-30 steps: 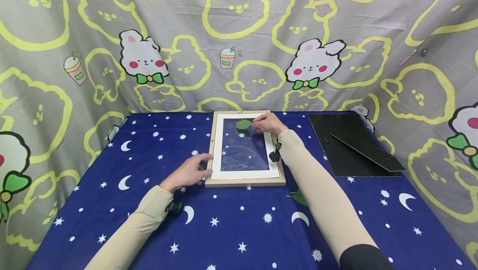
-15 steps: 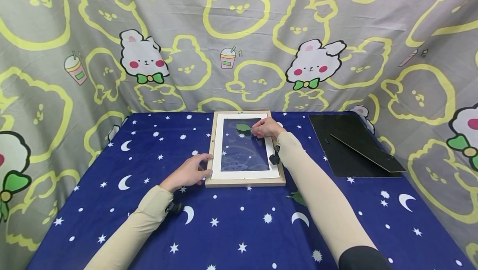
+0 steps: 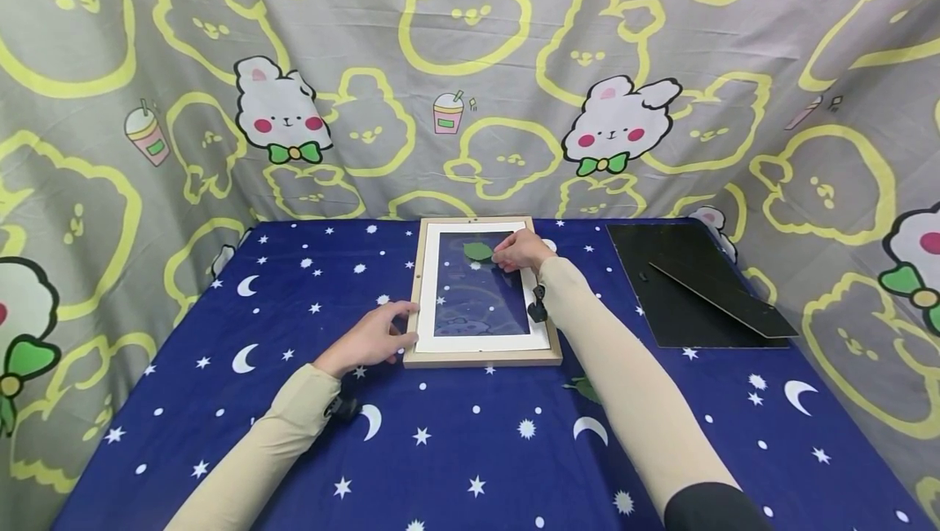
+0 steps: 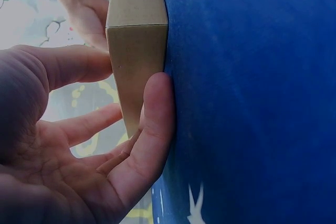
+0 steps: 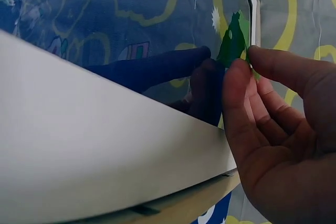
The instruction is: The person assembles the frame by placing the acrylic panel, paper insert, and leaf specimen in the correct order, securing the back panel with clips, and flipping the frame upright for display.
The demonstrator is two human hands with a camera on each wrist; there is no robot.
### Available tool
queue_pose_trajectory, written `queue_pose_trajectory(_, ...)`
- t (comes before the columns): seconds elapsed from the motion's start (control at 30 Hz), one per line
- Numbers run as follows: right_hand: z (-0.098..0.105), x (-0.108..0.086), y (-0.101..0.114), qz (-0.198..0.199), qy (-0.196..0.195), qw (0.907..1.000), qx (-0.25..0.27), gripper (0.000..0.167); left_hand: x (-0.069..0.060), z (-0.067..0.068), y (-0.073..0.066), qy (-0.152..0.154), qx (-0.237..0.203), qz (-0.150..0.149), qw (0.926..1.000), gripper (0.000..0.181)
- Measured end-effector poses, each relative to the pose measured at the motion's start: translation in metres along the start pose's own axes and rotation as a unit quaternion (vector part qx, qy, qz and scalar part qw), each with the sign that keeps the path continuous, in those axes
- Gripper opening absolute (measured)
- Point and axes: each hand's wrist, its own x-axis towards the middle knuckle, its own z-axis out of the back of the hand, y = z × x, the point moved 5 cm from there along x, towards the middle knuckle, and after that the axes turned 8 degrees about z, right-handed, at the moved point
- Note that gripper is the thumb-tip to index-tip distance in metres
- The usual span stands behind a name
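Observation:
A wooden picture frame (image 3: 483, 358) lies flat on the table, with a white mat (image 3: 445, 343) around a clear pane (image 3: 481, 298). Near the pane's far end, my right hand (image 3: 525, 251) pinches a green leaf (image 3: 477, 251) at its stem end between thumb and index finger. In the right wrist view the leaf (image 5: 234, 38) is seen close to the glossy pane, which mirrors the fingers; whether it touches cannot be told. My left hand (image 3: 376, 334) rests against the frame's left side. In the left wrist view its thumb and fingers touch the frame's wooden edge (image 4: 135, 61).
A second green leaf (image 3: 584, 388) lies on the blue star-patterned tablecloth (image 3: 455, 441), partly hidden by my right forearm. To the right lies a black backing board (image 3: 646, 294) with a hinged stand (image 3: 723, 303) raised on it. A patterned curtain (image 3: 499, 42) hangs behind the table.
My right hand has moved slightly left, and the leaf it pinches has dropped a little lower over the pane. My left hand has stayed at the frame's side.

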Motion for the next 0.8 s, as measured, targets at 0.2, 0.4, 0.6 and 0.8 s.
queue_pose_trajectory(0.2, 0.001, 0.0, 0.004, 0.009, -0.022, 0.9986, -0.047, 0.023, -0.001, 0.001, 0.0, 0.002, -0.01, -0.005, 0.9999, 0.054)
queue_pose_trajectory(0.4, 0.001, -0.007, 0.011, 0.033, -0.05, 0.9914, -0.116, 0.021, -0.002, 0.001, -0.001, 0.004, -0.013, -0.008, 0.9999, 0.054)
queue_pose_trajectory(0.6, 0.001, -0.023, 0.023, 0.062, -0.069, 0.9806, -0.173, 0.022, -0.002, 0.001, 0.0, 0.004, -0.017, -0.006, 0.9998, 0.054)
queue_pose_trajectory(0.8, 0.007, -0.043, 0.035, 0.103, -0.057, 0.9746, -0.191, 0.03, -0.001, 0.001, -0.001, 0.001, -0.016, -0.005, 0.9999, 0.054)
